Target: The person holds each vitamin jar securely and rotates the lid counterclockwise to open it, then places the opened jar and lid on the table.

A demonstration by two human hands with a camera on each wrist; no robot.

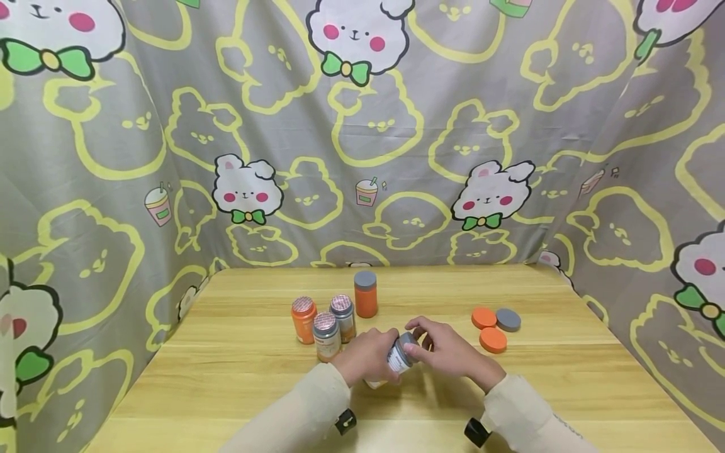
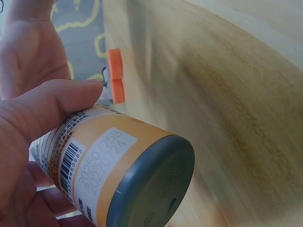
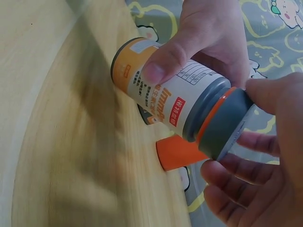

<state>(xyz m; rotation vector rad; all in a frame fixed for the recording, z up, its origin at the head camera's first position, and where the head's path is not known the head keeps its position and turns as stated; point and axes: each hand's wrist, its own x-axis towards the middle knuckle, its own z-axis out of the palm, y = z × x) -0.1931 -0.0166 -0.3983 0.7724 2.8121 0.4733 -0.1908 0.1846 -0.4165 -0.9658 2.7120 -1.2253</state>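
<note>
My left hand [image 1: 367,353] grips a pill bottle [image 3: 163,87] by its body, thumb along the white-and-orange label. The bottle is tilted, its dark base [image 2: 154,189] towards me and its capped end to the right. On that end is a grey cap [image 3: 226,124] with a thin orange ring at its lower edge. My right hand [image 1: 450,351] holds the cap, thumb on one side of the rim and curled fingers at the other. In the head view, part of the bottle's body is hidden behind the left hand.
Left of my hands stand an orange bottle [image 1: 304,321] and two grey ones [image 1: 327,343], lidless, with foil-like tops. Behind them is an orange bottle with a grey cap [image 1: 365,296]. Two loose orange caps [image 1: 493,340] and a grey cap [image 1: 508,319] lie on the right.
</note>
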